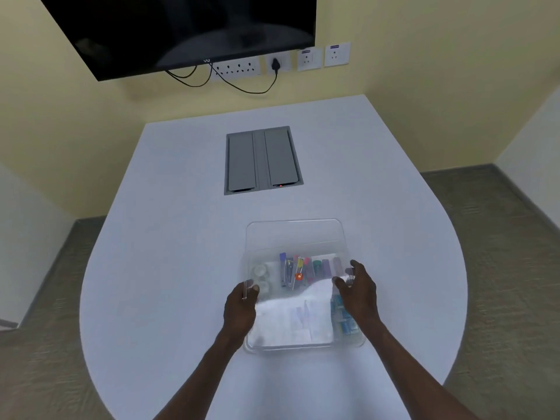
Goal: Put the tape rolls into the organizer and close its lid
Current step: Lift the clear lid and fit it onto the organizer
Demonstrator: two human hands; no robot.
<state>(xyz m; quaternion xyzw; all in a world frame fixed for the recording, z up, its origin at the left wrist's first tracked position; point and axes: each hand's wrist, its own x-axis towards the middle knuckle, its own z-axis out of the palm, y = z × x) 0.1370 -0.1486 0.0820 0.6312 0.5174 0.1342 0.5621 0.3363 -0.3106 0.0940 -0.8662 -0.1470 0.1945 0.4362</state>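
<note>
— Surface and room?
— White rounded table, bare beyond the hands apart from a grey hatch panel set flush, two flaps. Yellow walls; dark wall screen above, black cables hanging under it, a row of wall sockets alongside. Grey-brown carpet on both sides.

— Task item, position?
— One clear organizer between the two hands, resting on the table. Clear lid raised, tilted over the far half.

— Hands?
— Left hand closed on the lid's left edge, thumb on top. Right hand gripping the lid's right edge, fingers curled round it.

— Counts?
— Two hands, one organizer, one lid. Tape rolls: two, possibly three, pale, in the compartment just beyond the left thumb (blurred, exact number uncertain). Coloured small items midway between the hands, too blurred to count. Blue pieces under the right wrist, likewise uncounted.
</note>
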